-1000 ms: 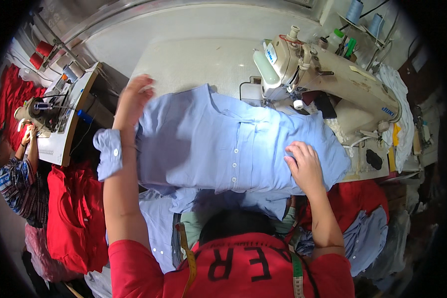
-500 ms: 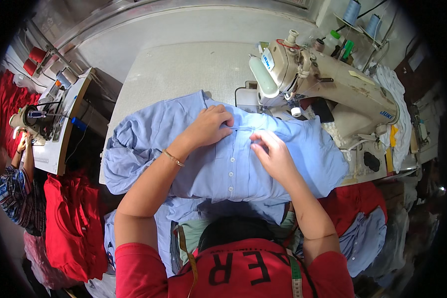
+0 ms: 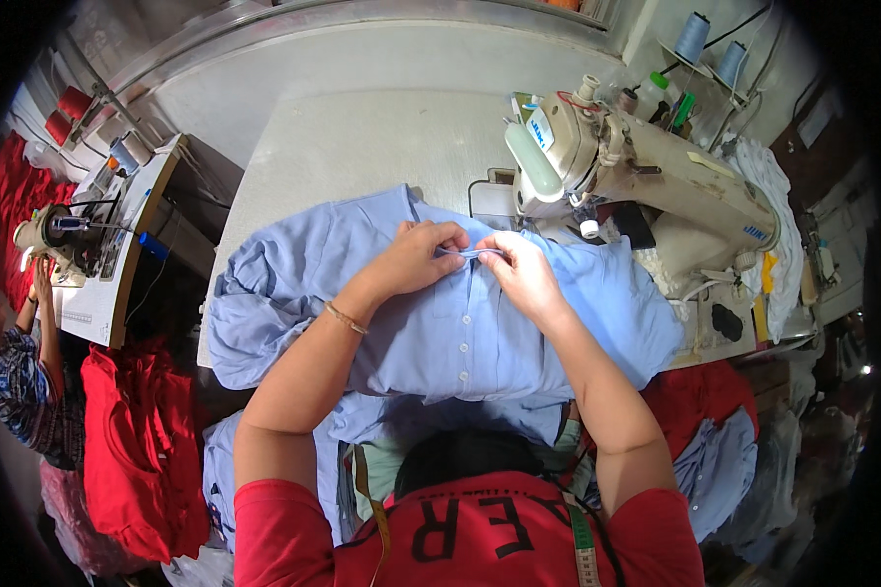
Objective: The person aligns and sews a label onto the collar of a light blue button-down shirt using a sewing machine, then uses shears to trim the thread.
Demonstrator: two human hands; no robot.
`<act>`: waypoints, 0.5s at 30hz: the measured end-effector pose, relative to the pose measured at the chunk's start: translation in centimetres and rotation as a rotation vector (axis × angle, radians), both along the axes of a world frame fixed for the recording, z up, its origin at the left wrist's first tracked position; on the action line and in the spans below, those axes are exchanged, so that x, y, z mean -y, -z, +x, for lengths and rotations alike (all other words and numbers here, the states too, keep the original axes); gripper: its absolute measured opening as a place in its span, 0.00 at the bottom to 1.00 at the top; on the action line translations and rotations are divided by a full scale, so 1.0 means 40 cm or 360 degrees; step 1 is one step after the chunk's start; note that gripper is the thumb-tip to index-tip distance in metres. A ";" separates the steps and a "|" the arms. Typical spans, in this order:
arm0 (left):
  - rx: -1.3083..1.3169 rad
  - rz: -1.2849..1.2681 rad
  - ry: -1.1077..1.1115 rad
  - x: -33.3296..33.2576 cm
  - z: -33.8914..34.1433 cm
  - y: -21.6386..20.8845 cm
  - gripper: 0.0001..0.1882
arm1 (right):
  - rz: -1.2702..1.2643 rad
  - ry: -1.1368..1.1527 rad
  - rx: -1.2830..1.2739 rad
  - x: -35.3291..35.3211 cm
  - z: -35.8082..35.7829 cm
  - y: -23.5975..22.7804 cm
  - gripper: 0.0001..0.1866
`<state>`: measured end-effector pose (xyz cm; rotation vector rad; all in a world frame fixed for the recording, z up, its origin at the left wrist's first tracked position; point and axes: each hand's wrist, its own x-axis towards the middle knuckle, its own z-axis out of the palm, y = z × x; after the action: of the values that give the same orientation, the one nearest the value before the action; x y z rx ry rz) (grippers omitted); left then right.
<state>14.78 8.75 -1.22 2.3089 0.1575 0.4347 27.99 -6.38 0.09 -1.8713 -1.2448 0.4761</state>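
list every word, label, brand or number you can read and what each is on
Wording not copied here, only placed:
Sewing machine: blue lettering in two spots.
Worn red shirt: large dark lettering, upside down; small row too blurred.
Tape measure: markings too small to read.

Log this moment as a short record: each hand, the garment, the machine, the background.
Left hand: pinches cloth of the light-blue shirt
Right hand: pinches the same stretch of cloth, close to the left
Garment: lies on the pale table; white buttons in a row
Machine: pale sewing machine, on the right
Background: co-worker at another machine, far left
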 end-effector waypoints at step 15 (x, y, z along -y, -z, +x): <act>-0.0096 -0.0757 0.0089 -0.014 -0.010 -0.021 0.13 | 0.0517 0.0197 0.0193 0.000 -0.091 -0.015 0.07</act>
<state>14.38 9.33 -0.37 1.8538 0.2016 0.2638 24.36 -6.39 0.71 -1.7042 -1.1959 0.0867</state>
